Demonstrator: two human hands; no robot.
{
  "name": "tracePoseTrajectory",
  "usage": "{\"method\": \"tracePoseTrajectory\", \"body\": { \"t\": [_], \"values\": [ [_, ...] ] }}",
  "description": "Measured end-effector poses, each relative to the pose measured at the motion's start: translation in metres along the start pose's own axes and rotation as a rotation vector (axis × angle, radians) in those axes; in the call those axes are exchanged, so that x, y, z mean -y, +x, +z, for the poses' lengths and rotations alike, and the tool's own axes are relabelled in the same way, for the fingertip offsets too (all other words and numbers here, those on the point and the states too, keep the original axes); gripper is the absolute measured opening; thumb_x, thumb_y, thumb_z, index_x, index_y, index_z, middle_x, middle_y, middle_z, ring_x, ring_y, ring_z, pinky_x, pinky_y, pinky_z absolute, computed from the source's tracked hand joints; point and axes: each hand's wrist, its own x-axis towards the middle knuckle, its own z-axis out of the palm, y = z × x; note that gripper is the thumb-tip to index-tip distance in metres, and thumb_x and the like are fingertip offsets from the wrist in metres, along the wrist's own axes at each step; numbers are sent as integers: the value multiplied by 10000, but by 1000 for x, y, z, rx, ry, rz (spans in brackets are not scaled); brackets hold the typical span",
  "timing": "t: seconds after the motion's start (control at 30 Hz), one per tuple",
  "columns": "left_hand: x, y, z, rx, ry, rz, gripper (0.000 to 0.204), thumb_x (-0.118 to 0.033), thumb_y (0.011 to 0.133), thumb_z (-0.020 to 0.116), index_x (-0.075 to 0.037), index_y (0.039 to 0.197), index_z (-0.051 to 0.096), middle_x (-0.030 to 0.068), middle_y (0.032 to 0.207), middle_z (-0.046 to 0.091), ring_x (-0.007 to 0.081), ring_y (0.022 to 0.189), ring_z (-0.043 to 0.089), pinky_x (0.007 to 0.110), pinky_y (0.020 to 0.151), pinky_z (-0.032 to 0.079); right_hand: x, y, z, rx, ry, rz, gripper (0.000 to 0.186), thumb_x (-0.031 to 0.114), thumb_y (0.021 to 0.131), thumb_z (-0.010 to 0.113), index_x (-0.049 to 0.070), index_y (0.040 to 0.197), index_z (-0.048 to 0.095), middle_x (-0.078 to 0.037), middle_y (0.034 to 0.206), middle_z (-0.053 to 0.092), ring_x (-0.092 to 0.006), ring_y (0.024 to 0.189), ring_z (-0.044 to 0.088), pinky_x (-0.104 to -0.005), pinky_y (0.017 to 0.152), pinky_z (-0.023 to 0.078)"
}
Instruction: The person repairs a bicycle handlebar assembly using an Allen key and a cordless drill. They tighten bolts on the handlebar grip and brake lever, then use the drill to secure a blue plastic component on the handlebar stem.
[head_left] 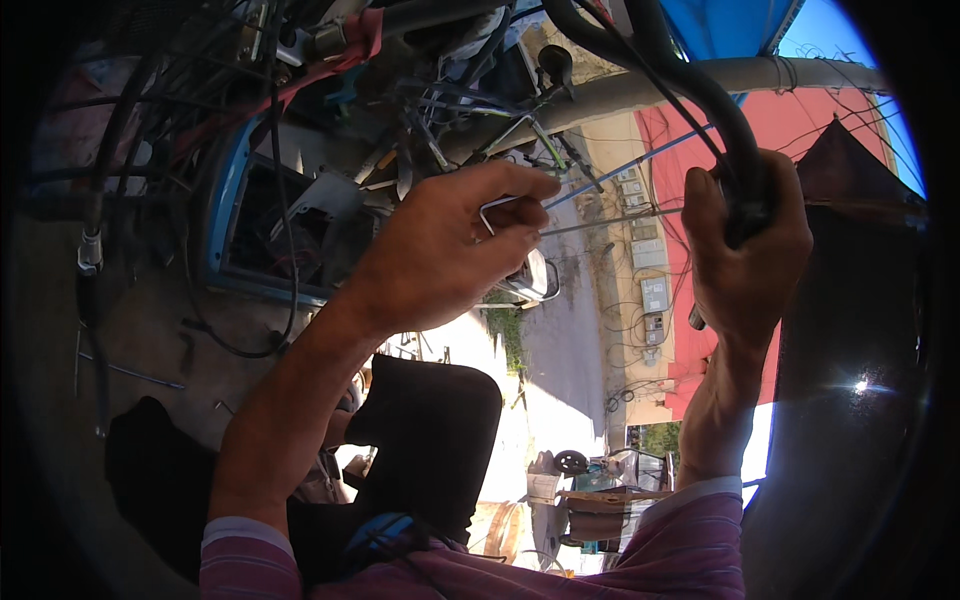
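My left hand (450, 240) is at the centre, fingers curled round a small bent silver rod (484, 218). A thin blue line (650, 152) and a grey rod or cable (610, 220) run rightward from beside these fingers; their ends are hidden. My right hand (745, 255) grips a thick, curved black tube (700, 85) that comes down from the top edge, with a thinner black cable alongside it. What is inside my left fingers besides the bent rod is partly hidden.
Tangled cables, a blue-framed box (218, 235) and metal frames crowd the upper left. A pale beam (820, 75) crosses the top right. A pink wall (670, 390) with meter boxes, a paved lane and a cart (615, 500) lie beyond. A dark panel (840, 440) stands right.
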Motion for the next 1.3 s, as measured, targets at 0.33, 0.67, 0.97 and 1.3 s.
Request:
{"method": "tracePoseTrajectory", "body": {
  "t": [0.33,0.67,0.97,1.3],
  "values": [
    [2,-5,12,35,27,-11,376,26,914,596,24,1289,583,134,1102,672,177,1043,652,303,898,555,-21,1,-2,117,219,-67,232,135,883,743,4,976,576,35,748,527,-17,636,462,-186,554,389],
    [7,-6,20,83,30,-65,420,29,908,591,17,1327,557,134,1120,669,186,1051,650,308,901,549,-36,-2,14,75,330,-58,308,180,791,797,28,910,557,1,715,531,-45,635,472,-206,578,414],
    [7,-2,23,79,70,-13,433,7,908,623,18,1334,544,145,1178,647,199,1086,637,339,961,533,-29,-16,27,-95,273,4,345,235,786,813,27,914,570,9,624,513,-42,567,477,-215,524,410],
    [-1,45,43,162,29,94,392,-153,942,654,5,1290,567,148,1203,629,241,1158,612,387,1011,509,-35,-4,15,43,251,-90,277,179,776,767,19,895,575,-40,625,509,-103,547,475,-275,527,427]
  ]
}}
